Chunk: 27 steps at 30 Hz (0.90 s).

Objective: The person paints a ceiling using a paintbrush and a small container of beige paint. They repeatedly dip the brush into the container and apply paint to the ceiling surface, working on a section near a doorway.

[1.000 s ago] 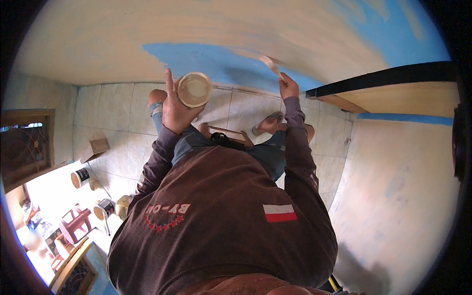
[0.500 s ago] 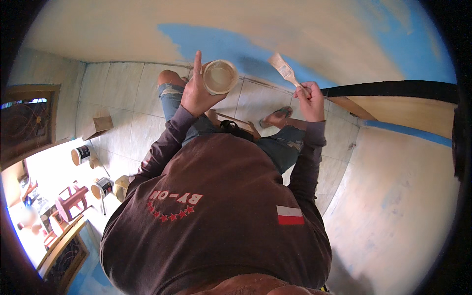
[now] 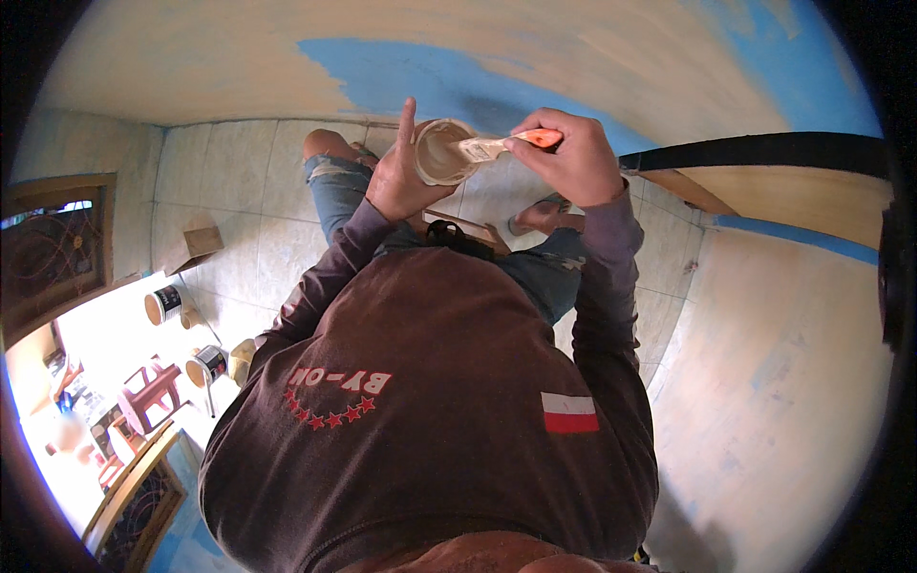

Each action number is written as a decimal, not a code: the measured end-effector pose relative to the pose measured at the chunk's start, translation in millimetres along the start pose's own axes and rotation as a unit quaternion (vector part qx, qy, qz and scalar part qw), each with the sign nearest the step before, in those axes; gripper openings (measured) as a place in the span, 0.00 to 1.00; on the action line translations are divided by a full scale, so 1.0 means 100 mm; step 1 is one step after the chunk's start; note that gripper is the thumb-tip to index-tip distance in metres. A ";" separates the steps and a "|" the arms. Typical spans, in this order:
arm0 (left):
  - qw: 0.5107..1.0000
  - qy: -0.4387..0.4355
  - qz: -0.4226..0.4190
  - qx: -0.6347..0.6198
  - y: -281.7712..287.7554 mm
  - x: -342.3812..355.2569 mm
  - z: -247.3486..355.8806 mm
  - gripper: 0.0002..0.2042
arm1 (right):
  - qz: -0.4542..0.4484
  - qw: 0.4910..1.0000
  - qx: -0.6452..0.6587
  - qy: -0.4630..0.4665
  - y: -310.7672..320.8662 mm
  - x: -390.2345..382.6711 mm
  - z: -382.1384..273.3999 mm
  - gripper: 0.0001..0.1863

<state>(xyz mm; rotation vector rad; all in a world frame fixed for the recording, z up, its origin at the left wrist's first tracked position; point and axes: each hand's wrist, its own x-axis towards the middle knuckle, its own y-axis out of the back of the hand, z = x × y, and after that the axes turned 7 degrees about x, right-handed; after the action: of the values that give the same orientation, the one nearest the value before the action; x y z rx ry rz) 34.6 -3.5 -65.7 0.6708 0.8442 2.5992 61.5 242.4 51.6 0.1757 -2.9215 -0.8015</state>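
My left hand (image 3: 393, 180) is wrapped round a pale paint tub (image 3: 443, 174), its index finger stretched up along the side. Cream-coloured paint coats the inside of the tub. Between the fingers and thumb of my right hand (image 3: 577, 159) is a paintbrush (image 3: 489, 148) with an orange-tipped handle. The brush lies nearly level, and its bristle end reaches into the mouth of the tub. In front of both hands rises a wall (image 3: 220, 62), mostly beige, with a blue patch (image 3: 401, 81) low down.
A black-edged shelf or beam (image 3: 745, 150) juts out at the right. Grey tiles (image 3: 222, 162) cover the floor. At the left stand two paint buckets (image 3: 162, 305), a cardboard box (image 3: 195, 248), a reddish plastic stool (image 3: 151, 396) and a bright doorway. A person (image 3: 72, 432) is beyond the doorway.
My right hand has swung leftward, bringing the brush from beside the wall to the tub's mouth. My left hand and the tub have shifted slightly to the right.
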 end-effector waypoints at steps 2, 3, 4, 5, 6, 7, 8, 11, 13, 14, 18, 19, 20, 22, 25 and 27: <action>1.000 -0.005 0.001 -0.011 -0.02 -0.01 -0.01 0.64 | 0.001 1.000 0.016 0.008 -0.11 0.06 0.06 0.12; 1.000 -0.008 0.001 -0.017 -0.03 -0.02 -0.02 0.63 | 0.000 1.000 0.021 0.008 -0.16 0.08 0.10 0.13; 1.000 -0.003 -0.002 -0.018 -0.03 -0.02 -0.01 0.63 | -0.002 1.000 0.026 0.007 -0.20 0.10 0.12 0.14; 1.000 0.002 -0.005 -0.019 -0.03 -0.03 0.01 0.63 | -0.005 1.000 0.019 0.004 -0.24 0.12 0.12 0.14; 1.000 0.007 -0.008 -0.020 -0.02 -0.03 0.02 0.63 | -0.009 1.000 0.013 0.001 -0.28 0.13 0.11 0.15; 1.000 0.005 -0.010 -0.017 -0.03 -0.04 0.01 0.63 | -0.012 1.000 0.006 -0.002 -0.31 0.15 0.11 0.15; 1.000 0.004 -0.012 -0.013 -0.03 -0.05 -0.01 0.63 | -0.010 1.000 0.012 0.001 -0.35 0.15 0.11 0.15; 1.000 -0.004 -0.019 -0.006 -0.03 -0.06 -0.02 0.65 | -0.008 1.000 0.013 0.010 -0.43 0.17 0.11 0.15; 1.000 -0.007 -0.022 -0.007 -0.03 -0.06 -0.02 0.65 | -0.011 1.000 -0.008 0.015 -0.45 0.20 0.10 0.15; 1.000 -0.006 -0.023 -0.009 -0.04 -0.07 -0.03 0.66 | -0.011 0.999 -0.014 0.026 -0.46 0.20 0.10 0.14; 1.000 -0.013 -0.019 -0.020 -0.05 -0.08 -0.04 0.64 | -0.014 0.998 -0.037 0.042 -0.51 0.24 0.13 0.11; 0.999 -0.011 -0.022 -0.020 -0.05 -0.09 -0.04 0.64 | -0.015 0.998 -0.043 0.039 -0.52 0.25 0.12 0.11; 0.999 -0.008 -0.026 -0.021 -0.05 -0.09 -0.05 0.64 | -0.015 0.998 -0.044 0.045 -0.53 0.26 0.13 0.11; 0.999 -0.008 -0.029 -0.021 -0.06 -0.10 -0.06 0.64 | -0.016 0.997 -0.046 0.056 -0.55 0.28 0.18 0.11; 0.999 -0.014 -0.029 -0.018 -0.07 -0.12 -0.07 0.64 | -0.015 0.996 -0.054 0.066 -0.57 0.28 0.19 0.10; 0.999 -0.011 -0.030 -0.013 -0.07 -0.12 -0.07 0.64 | -0.003 0.996 -0.048 0.071 -0.57 0.27 0.19 0.09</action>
<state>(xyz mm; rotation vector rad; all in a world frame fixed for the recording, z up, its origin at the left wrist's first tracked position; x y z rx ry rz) 42.5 -6.3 -79.0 0.6555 0.8095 2.5408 37.4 199.5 7.4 0.2219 -2.7450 -0.8905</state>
